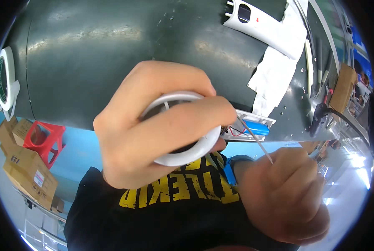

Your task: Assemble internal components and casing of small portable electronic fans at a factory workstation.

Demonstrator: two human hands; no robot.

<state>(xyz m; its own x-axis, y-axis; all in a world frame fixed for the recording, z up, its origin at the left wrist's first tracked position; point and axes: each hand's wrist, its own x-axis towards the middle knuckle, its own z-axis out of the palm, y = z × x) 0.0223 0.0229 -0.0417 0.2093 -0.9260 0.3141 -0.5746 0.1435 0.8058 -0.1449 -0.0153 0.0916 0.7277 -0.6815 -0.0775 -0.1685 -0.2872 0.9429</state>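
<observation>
My left hand (pixel 153 125) is closed around a white plastic housing with a ring-shaped end (pixel 187 158). From under its fingers, the open body of the housing reaches to the right, showing a blue cylindrical battery (pixel 256 128) and thin red and dark wires (pixel 237 132). My right hand (pixel 285 196), a little blurred, is closed in a fist on a thin metal-shafted tool (pixel 257 141). The shaft's far end meets the housing beside my left fingertips; its handle is hidden in the fist. A blue band (pixel 230 172) is at my right wrist.
A dark green bench (pixel 91 75) carries a white curved shell (pixel 254 23) on a white cloth (pixel 272 79). Tape rolls (pixel 5 79) lie at the left edge, hand tools (pixel 318 67) at the right. Below left are a red stool (pixel 45 140) and cardboard boxes (pixel 30 175).
</observation>
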